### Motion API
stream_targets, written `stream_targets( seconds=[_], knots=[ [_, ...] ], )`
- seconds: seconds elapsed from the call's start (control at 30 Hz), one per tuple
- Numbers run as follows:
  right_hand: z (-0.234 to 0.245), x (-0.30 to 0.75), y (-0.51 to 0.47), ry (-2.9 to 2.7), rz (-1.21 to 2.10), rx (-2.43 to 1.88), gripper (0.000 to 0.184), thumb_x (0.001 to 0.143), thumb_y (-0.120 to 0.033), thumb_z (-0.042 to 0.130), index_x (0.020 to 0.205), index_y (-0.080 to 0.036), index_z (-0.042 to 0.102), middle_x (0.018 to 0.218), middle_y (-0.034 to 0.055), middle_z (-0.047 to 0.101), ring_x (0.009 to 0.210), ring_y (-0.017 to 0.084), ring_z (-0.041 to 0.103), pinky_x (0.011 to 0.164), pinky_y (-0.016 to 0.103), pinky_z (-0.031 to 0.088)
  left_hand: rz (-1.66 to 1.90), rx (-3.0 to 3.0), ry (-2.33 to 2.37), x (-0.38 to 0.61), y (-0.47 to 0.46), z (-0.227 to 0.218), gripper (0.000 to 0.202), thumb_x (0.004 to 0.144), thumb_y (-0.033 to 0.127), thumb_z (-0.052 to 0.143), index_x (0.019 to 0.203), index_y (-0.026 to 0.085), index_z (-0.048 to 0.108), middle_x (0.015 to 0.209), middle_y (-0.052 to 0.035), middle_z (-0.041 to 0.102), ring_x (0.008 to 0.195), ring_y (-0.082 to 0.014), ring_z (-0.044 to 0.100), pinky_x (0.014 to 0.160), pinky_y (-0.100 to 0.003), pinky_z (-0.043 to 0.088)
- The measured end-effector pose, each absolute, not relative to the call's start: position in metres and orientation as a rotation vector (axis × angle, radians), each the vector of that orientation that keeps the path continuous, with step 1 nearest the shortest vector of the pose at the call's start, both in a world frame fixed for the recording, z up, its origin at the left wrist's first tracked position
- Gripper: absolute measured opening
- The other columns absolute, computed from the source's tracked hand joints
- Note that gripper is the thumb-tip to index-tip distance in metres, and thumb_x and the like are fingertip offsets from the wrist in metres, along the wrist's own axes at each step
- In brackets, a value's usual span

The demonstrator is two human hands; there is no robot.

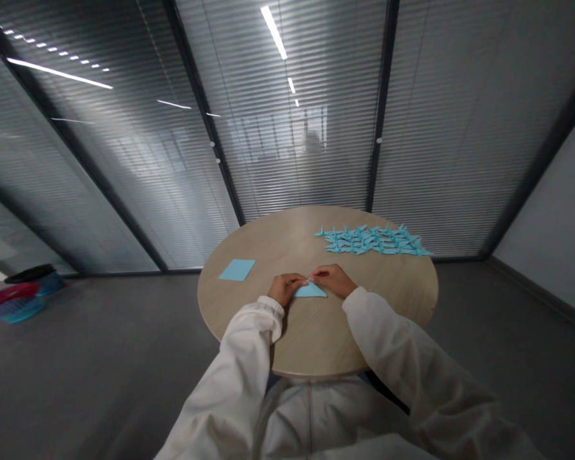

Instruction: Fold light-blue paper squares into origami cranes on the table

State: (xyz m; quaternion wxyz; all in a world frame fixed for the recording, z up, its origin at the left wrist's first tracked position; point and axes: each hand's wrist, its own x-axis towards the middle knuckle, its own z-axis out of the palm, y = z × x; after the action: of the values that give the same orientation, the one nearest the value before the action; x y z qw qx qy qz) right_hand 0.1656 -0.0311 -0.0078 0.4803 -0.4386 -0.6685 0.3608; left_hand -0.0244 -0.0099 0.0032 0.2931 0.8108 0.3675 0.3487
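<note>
Pinching paper triangle [310, 291] (left hand [283, 289], right hand [333, 279])

Folded blue paper triangle [310, 291]: upper tip hidden by left hand [282, 289] and right hand [330, 278]. Paper cranes [371, 240] overlap, too small to count. Floor containers [16, 300] blurred. Shape [311, 140] behind window blinds [345, 160] pixelated. Left sleeve [234, 364] and right sleeve [412, 364] cut off by lower edge.

A round wooden tabletop [402, 300] carries a loose pile of pale blue paper cranes [371, 240] at its far right and a flat sheet of blue paper [237, 269] at its left. Stacked plastic baskets [14, 303] sit on the gray floor [100, 377] to the left. Glass partitions with slatted blinds [297, 160] stand beyond, meeting a white wall [551, 211] on the right
</note>
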Motion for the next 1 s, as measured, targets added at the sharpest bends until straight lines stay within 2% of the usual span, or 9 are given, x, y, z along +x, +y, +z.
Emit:
stream_targets(
  seconds=[0.2, 0.37, 0.73, 1.0],
  knots=[
    [-0.0072, 0.1641, -0.0330, -1.665, 0.842, -1.089, 0.027, 0.069, -0.037, 0.063, 0.078, -0.013, 0.072, 0.074, 0.0061, 0.070, 0.069, 0.017, 0.062, 0.066, 0.028, 0.047, 0.892, 2.169, 0.936, -0.0242, -0.0099, 0.0022, 0.029, 0.076, 0.041, 0.058, 0.078, 0.016, 0.072, 0.077, -0.0030, 0.071, 0.074, -0.0160, 0.062, 0.071, -0.024, 0.045],
    [-0.0084, 0.1636, -0.0340, -1.706, 0.670, -1.139, 0.021, 0.071, -0.033, 0.062, 0.076, -0.015, 0.071, 0.074, 0.0052, 0.070, 0.070, 0.017, 0.062, 0.068, 0.027, 0.047, 0.887, 2.152, 0.943, -0.0237, -0.0117, 0.0027, 0.031, 0.075, 0.043, 0.058, 0.078, 0.015, 0.072, 0.076, -0.0031, 0.070, 0.073, -0.0161, 0.061, 0.071, -0.024, 0.045],
    [-0.0110, 0.1611, -0.0340, -1.720, 0.699, -1.118, 0.026, 0.075, -0.039, 0.061, 0.083, -0.015, 0.068, 0.074, 0.0035, 0.068, 0.067, 0.014, 0.060, 0.064, 0.024, 0.046, 0.970, 2.081, 1.003, -0.0233, -0.0125, 0.0066, 0.035, 0.075, 0.046, 0.056, 0.080, 0.014, 0.070, 0.073, -0.0037, 0.068, 0.072, -0.0163, 0.060, 0.070, -0.025, 0.046],
    [-0.0150, 0.1613, -0.0324, -1.736, 0.661, -1.150, 0.022, 0.075, -0.037, 0.062, 0.078, -0.016, 0.069, 0.073, 0.0030, 0.069, 0.067, 0.014, 0.061, 0.065, 0.024, 0.046, 1.082, 2.019, 1.049, -0.0215, -0.0122, 0.0058, 0.031, 0.074, 0.044, 0.059, 0.080, 0.014, 0.067, 0.076, -0.0042, 0.067, 0.074, -0.0163, 0.061, 0.074, -0.027, 0.047]
  ],
)
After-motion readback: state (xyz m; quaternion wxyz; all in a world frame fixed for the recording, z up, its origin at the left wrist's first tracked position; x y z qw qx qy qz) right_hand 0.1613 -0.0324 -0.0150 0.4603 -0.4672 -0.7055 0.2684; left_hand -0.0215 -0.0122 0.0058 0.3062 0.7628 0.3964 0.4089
